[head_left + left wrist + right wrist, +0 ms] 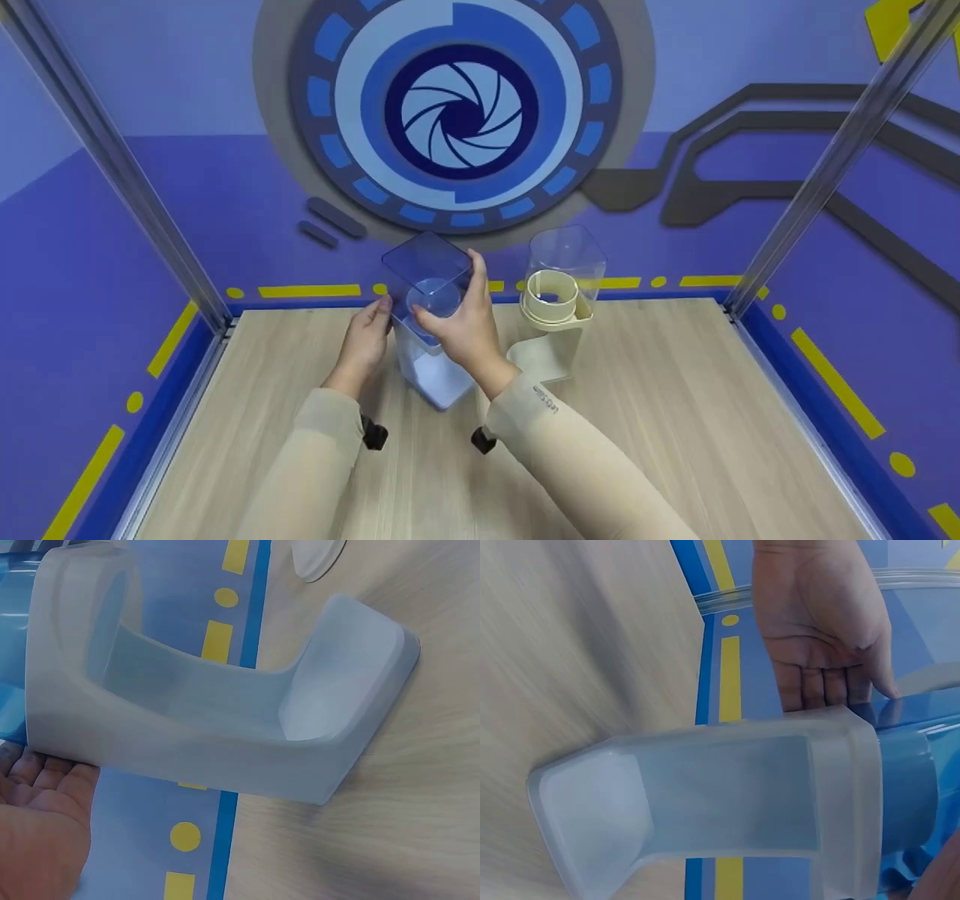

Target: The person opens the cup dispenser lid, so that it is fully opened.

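Observation:
A blue dispenser (441, 375) has a C-shaped stand and a see-through blue upper box (426, 259) with a round inner tube. Its pale stand (225, 716) fills much of the left wrist view. My left hand (361, 339) holds the box's left side, its thumb up by the edge. From the right, my right hand (469, 326) grips the box, thumb across the front and fingers along the right side. In the right wrist view the right hand's (825, 622) fingertips are hidden behind the box. Whether the base touches the table is hard to tell.
A similar cream dispenser (551, 315) with a clear upper box stands just to the right, near the back edge of the wooden table (660, 420). Blue printed walls and metal posts (135, 172) enclose the table.

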The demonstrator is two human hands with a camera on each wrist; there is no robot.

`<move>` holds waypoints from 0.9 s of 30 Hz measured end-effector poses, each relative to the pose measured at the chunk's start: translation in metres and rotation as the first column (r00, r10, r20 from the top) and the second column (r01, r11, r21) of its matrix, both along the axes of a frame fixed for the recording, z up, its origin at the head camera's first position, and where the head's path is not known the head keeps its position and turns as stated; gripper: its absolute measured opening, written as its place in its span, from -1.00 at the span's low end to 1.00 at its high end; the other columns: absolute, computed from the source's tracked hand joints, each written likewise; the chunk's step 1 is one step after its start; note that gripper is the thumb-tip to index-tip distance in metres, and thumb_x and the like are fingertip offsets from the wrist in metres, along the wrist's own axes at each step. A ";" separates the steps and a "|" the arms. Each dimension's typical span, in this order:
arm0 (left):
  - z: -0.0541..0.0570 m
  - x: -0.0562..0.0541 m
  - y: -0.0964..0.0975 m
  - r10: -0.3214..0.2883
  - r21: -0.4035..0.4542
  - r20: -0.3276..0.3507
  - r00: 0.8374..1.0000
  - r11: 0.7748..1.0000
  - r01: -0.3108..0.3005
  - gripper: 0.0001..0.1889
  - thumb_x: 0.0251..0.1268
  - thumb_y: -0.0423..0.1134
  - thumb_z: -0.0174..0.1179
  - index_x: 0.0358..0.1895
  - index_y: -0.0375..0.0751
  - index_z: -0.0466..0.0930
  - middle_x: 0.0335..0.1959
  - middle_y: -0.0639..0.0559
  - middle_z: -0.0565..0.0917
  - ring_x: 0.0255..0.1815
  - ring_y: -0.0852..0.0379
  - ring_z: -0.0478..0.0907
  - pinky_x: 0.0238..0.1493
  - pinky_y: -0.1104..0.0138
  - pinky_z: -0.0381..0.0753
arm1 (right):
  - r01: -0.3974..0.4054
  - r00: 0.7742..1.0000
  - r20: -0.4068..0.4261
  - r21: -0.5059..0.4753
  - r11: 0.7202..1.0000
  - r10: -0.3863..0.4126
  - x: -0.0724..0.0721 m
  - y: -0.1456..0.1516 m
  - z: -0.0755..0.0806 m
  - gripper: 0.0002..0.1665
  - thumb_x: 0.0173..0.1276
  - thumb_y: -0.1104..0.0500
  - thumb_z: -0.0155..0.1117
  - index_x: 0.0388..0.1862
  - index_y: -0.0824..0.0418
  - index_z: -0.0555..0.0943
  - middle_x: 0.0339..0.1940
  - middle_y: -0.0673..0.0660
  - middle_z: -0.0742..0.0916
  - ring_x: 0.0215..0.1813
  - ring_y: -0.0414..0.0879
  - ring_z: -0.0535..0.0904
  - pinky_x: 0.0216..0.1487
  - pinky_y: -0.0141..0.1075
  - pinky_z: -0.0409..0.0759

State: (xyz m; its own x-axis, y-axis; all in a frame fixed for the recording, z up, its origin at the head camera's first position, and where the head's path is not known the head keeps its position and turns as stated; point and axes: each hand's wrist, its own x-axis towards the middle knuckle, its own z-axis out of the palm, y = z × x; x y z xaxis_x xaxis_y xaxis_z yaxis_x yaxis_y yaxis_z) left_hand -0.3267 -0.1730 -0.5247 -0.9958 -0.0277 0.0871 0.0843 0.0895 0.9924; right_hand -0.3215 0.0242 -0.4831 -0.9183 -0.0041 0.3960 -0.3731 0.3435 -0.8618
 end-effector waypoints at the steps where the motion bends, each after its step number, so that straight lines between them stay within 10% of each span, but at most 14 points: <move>1: 0.000 0.000 0.001 -0.002 0.002 -0.001 1.000 1.000 0.002 -0.40 0.97 -0.09 -0.22 0.67 -0.50 0.37 0.74 -0.41 0.36 0.83 -0.35 0.25 0.87 -0.13 0.24 | 0.006 1.000 0.000 0.004 1.000 -0.006 0.001 0.000 -0.001 0.53 0.17 -0.17 0.80 0.88 -0.07 -0.03 0.84 0.27 0.33 0.79 0.23 0.36 0.77 0.21 0.44; 16: -0.013 0.031 0.002 0.112 -0.017 -0.007 0.994 0.994 -0.112 -0.40 0.91 0.05 -0.03 0.62 -0.36 0.52 0.68 -0.29 0.50 0.74 -0.28 0.44 0.76 -0.04 0.44 | -0.049 0.996 0.076 -0.005 0.999 0.049 0.008 0.005 -0.019 0.70 0.13 -0.24 0.84 0.92 0.11 -0.15 0.84 0.33 0.29 0.81 0.27 0.31 0.83 0.26 0.33; 27: -0.032 0.071 0.004 0.093 -0.068 -0.091 0.992 0.993 -0.099 -0.53 0.80 -0.21 0.21 0.59 -0.29 0.57 0.58 -0.22 0.63 0.66 -0.23 0.56 0.59 0.28 0.64 | -0.283 0.953 0.085 -0.086 0.955 0.290 0.007 0.037 -0.025 0.65 0.11 -0.16 0.84 0.90 0.04 -0.12 0.69 0.26 0.45 0.61 0.17 0.50 0.70 0.21 0.51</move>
State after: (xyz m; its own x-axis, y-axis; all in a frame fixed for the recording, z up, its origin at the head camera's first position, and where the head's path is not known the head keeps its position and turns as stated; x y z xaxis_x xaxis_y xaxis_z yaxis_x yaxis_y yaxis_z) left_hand -0.2553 -0.1687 -0.5567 -0.9773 -0.1130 0.1792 0.1583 0.1727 0.9722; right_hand -0.3145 0.0607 -0.5077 -0.9161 -0.2472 0.3155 -0.3616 0.1698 -0.9168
